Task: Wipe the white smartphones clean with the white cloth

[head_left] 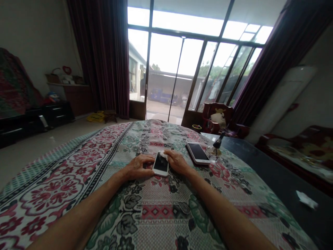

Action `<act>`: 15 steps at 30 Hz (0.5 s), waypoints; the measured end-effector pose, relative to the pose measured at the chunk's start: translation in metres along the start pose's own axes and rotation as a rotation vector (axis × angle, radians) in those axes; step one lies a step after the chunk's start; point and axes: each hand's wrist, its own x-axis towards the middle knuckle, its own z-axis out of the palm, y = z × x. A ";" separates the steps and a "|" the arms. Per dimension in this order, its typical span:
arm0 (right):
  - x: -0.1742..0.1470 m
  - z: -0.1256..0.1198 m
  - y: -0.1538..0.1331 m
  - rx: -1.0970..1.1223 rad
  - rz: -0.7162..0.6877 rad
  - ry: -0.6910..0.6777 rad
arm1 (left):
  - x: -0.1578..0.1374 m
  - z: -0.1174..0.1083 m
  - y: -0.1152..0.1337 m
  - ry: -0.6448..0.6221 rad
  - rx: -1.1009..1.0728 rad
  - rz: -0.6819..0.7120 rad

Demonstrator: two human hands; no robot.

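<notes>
A white smartphone (160,166) lies screen up on the patterned tablecloth (156,201) in front of me. My left hand (139,166) grips its left edge, thumb near the lower corner and fingers along the side. On the upper right of the screen, my right hand (177,161) presses a crumpled white tissue (163,155), its fingers closed over it. To the right lies a larger white-framed phone (198,152) in a dark case. Beside that stands a small clear glass bottle (214,151) with a black top.
A dark tabletop (262,173) borders the cloth on the right, with another crumpled tissue (307,200) on it. Wooden chairs (218,116) stand beyond. Glass doors (169,76) between purple curtains (104,52) are at the back; a black cabinet (59,116) is at left.
</notes>
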 end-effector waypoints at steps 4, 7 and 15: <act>-0.005 0.005 0.000 0.020 -0.048 0.050 | -0.001 0.004 -0.008 0.009 0.039 -0.017; -0.008 0.006 -0.005 -0.003 -0.076 0.046 | 0.000 0.005 -0.011 -0.001 0.040 0.006; -0.025 0.014 -0.034 0.029 -0.251 0.072 | 0.000 0.005 -0.010 -0.020 0.076 0.035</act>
